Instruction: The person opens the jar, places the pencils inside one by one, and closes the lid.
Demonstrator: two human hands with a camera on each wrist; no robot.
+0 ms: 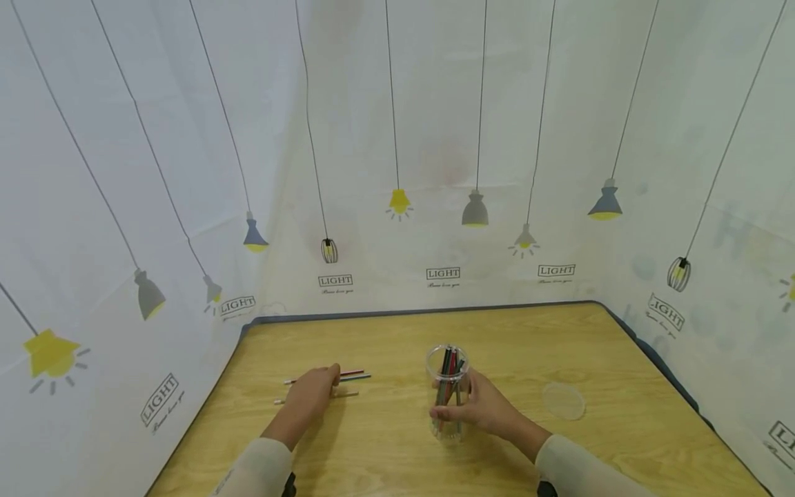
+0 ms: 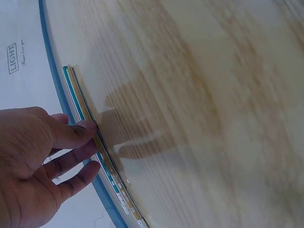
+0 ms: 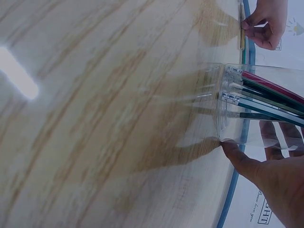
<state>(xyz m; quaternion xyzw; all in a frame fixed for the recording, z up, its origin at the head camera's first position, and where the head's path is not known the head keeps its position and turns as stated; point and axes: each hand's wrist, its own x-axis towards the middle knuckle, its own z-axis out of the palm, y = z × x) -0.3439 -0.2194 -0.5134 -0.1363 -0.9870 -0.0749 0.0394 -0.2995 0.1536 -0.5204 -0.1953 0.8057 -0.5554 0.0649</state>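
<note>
A clear plastic jar (image 1: 448, 428) stands upright on the table, with my right hand (image 1: 493, 407) wrapped round its side. Several dark and red pencils (image 3: 270, 97) lean inside it, some with eraser ends down near the base. To the left, my left hand (image 1: 310, 393) is low over a few loose pencils (image 1: 357, 377) lying nearly parallel. Its thumb and fingertips pinch at a yellow pencil (image 2: 105, 156), and a teal pencil (image 2: 76, 92) lies close alongside. The palm hides the middle of these pencils in the head view.
A round clear lid (image 1: 564, 400) lies flat on the wood-patterned table (image 1: 397, 331), right of the jar. White sheeting (image 1: 435, 138) printed with hanging lamps rises along the back and both sides, beyond the table's dark blue edge (image 1: 373, 315).
</note>
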